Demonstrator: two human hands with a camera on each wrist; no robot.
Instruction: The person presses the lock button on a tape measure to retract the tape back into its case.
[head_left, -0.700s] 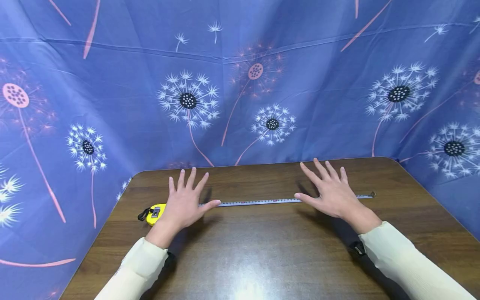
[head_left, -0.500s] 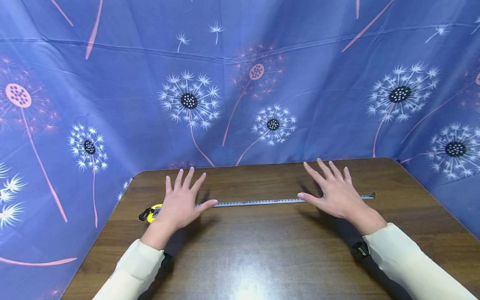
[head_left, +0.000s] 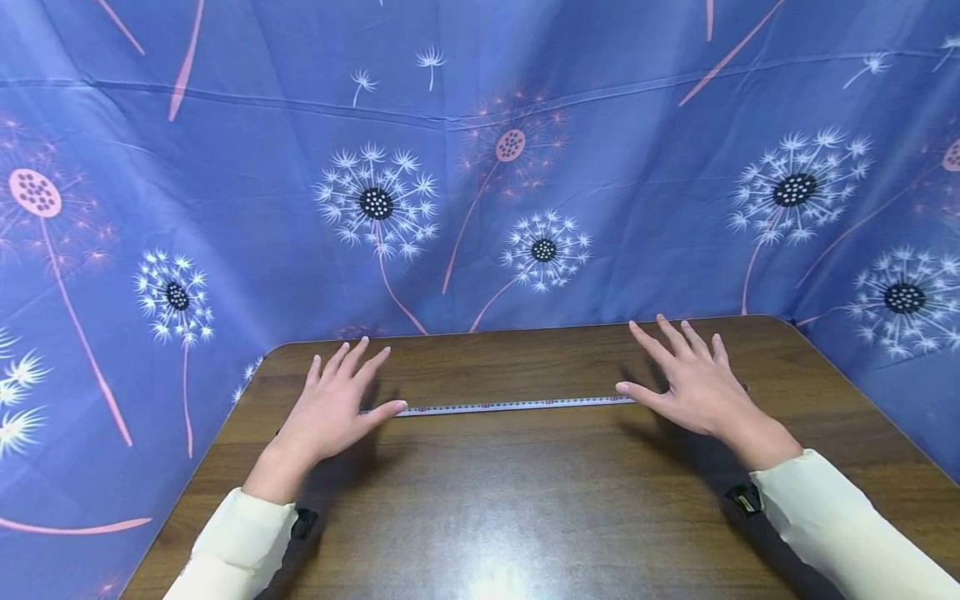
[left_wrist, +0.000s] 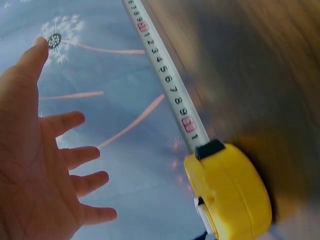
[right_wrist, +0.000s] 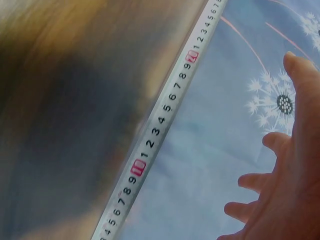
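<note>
Left hand (head_left: 330,404) and right hand (head_left: 693,393): fingers spread, nothing held. Tape measure (head_left: 510,406) lies extended across mid-frame; its yellow case (left_wrist: 230,192) sits lower right in the left-wrist view. Step judged: positioning only — handling would call for gripping the case. Table (head_left: 495,492) meets cloth (head_left: 480,200) just above mid-frame; open room lies lower centre.

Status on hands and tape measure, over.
Left hand, right hand: spread, holding nothing. Tape measure: extended on table. In head view, hands partly cover it.
</note>
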